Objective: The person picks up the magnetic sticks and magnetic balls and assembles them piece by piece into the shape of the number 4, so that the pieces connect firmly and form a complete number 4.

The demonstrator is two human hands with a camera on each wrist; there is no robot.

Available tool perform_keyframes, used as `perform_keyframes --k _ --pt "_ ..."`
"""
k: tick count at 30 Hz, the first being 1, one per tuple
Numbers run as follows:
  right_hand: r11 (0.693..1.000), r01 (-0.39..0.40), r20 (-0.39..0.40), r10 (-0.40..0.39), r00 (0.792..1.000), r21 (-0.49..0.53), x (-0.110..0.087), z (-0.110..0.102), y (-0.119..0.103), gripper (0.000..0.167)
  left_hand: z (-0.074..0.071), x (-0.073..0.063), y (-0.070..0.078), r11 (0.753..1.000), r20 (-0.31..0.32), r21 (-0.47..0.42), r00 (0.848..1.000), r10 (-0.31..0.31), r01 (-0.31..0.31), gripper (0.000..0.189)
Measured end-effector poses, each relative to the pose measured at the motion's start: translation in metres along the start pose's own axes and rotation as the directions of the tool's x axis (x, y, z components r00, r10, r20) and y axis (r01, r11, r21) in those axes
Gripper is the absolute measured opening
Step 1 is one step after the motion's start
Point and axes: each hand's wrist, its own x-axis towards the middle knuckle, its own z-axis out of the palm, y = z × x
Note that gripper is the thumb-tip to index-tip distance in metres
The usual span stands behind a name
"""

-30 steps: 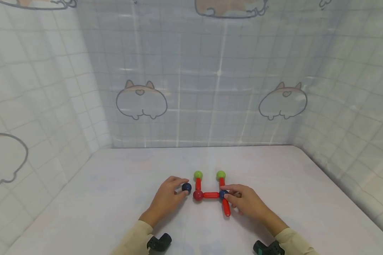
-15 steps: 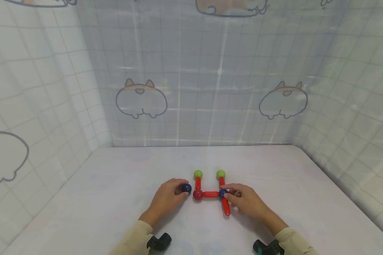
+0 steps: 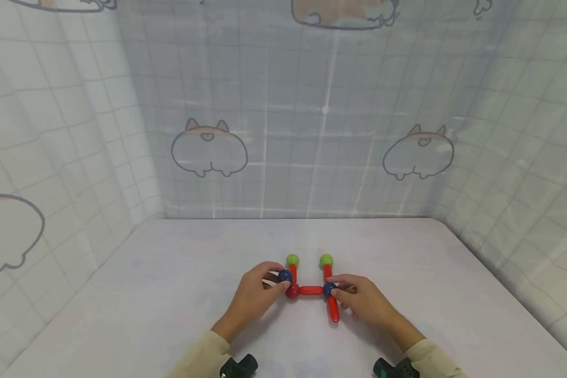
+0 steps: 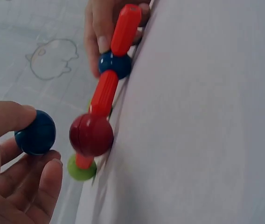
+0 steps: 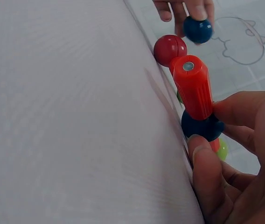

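My left hand [image 3: 257, 291] pinches a loose dark blue ball [image 4: 37, 133] between thumb and fingers. That ball hangs above the table, just over the dark red ball [image 4: 91, 135] and apart from it in both wrist views. Red rods and balls form a flat frame on the table. One red rod [image 3: 311, 290] joins the red ball to a second blue ball [image 5: 198, 126], which my right hand [image 3: 366, 300] pinches. Two rods run from these balls to green balls [image 3: 292, 260] at the far side. Another red rod [image 5: 193, 88] points from the second blue ball toward me, its metal-tipped end free.
A white-covered table [image 3: 170, 294] extends around the frame. Behind it hangs a pale gridded curtain [image 3: 293, 157] with dog drawings, and similar sheets line both sides. Dark devices [image 3: 238, 366] sit at both wrists.
My left hand has lifted its blue ball and carried it right, from beside the red ball to above it. My right hand holds the same spot on the frame.
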Motion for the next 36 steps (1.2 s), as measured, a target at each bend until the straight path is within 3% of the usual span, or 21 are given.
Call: perform_keyframes --k 6,11,19,25,30,36 --pt "1.0 0.0 -0.001 0.0 1.0 -0.007 0.0 0.0 0.001 0.036 0.007 -0.002 0.016 0.992 0.113 -0.112 0.993 -0.039 0.052 0.03" --pt "1.0 0.004 0.005 -0.004 1.0 -0.005 0.0 -0.002 -0.001 0.037 0.011 -0.003 0.028 0.973 0.167 -0.204 0.983 -0.073 0.107 0.032" --pt "0.998 0.058 0.044 -0.057 0.997 -0.001 0.0 -0.003 0.0 0.039 0.005 0.001 0.024 0.899 0.249 -0.387 0.962 -0.111 0.204 0.039" --pt "1.0 0.026 0.048 -0.027 0.999 0.017 -0.002 0.001 0.004 0.04 0.008 -0.003 0.021 0.871 0.329 -0.415 0.936 -0.127 0.264 0.045" --pt "1.0 0.025 0.04 -0.025 0.999 0.006 -0.005 -0.001 0.005 0.04 0.015 -0.005 0.026 0.862 0.396 -0.414 0.91 -0.118 0.292 0.044" --pt "0.999 0.033 0.031 -0.033 0.999 0.008 0.0 -0.002 0.003 0.039 0.02 -0.007 0.032 0.899 0.398 -0.34 0.908 -0.13 0.277 0.037"
